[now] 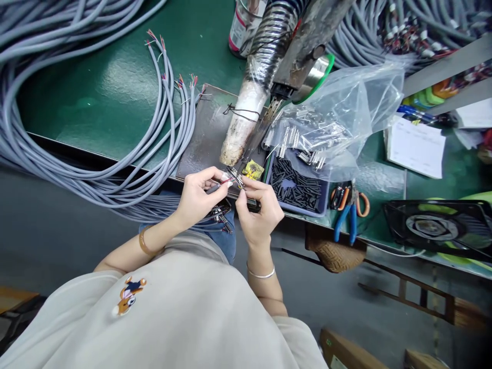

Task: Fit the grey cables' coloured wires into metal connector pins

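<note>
My left hand pinches the stripped end of a grey cable, its thin red wire showing at the fingertips. Close beside it, my right hand holds a small metal pin connector between thumb and fingers. The wire end meets the connector; whether they are joined is too small to tell. Just above both hands are the soldering iron's tip area and the open end of a wrapped extraction hose. Below the hands, several finished-looking connectors hang on grey cables over my lap.
A blue bin of black sleeves stands right of my hands, under a clear bag of connectors. Farther right are blue-handled pliers, a notepad and a black fan. Grey cables cover the left edge.
</note>
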Motion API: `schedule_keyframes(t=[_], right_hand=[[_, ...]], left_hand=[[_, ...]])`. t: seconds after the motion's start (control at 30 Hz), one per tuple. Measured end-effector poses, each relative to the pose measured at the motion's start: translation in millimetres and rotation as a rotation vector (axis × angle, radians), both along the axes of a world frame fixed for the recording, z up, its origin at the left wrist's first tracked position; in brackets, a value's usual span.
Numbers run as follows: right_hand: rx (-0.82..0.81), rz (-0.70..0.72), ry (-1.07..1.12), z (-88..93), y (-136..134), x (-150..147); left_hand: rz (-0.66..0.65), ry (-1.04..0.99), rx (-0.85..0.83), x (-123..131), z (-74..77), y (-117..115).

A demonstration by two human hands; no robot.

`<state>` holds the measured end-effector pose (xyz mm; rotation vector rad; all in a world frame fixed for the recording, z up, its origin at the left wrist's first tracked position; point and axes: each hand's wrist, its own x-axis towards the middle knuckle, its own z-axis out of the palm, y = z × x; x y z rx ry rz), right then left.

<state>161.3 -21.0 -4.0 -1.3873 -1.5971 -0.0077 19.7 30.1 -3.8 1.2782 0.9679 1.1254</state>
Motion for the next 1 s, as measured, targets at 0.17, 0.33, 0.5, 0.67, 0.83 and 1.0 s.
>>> schedule_keyframes(t=[0.17, 0.33, 0.5, 0.67, 0.83, 1.0], right_hand=[[-0.004, 0.011, 0.030, 3.1, 5.2, 1.3], [-0.016, 0.014, 0.050, 2.4, 8.4, 2.9], [-0.009, 0.024, 0.034, 6.4, 11.4, 2.8], [-0.015, 0.038, 0.022, 9.2, 10.5, 3.1], [-0.017, 0.072, -0.053, 3.6, 6.4, 5.6], [0.023, 0.047, -0.095, 1.3, 5.3, 5.3]], left_hand=[[0.004, 0.046, 0.048, -1.1, 0.4, 3.2], [0.009, 0.061, 0.012, -0.7, 2.8, 4.3], [0.027, 0.078, 0.017, -0.4, 8.4, 5.7], [0.020, 0.076, 0.002, -1.4, 14.0, 7.1], [-0.011, 0.073, -0.046, -2.2, 12.4, 7.3], [-0.030, 0.047, -0.084, -2.3, 11.2, 5.7]])
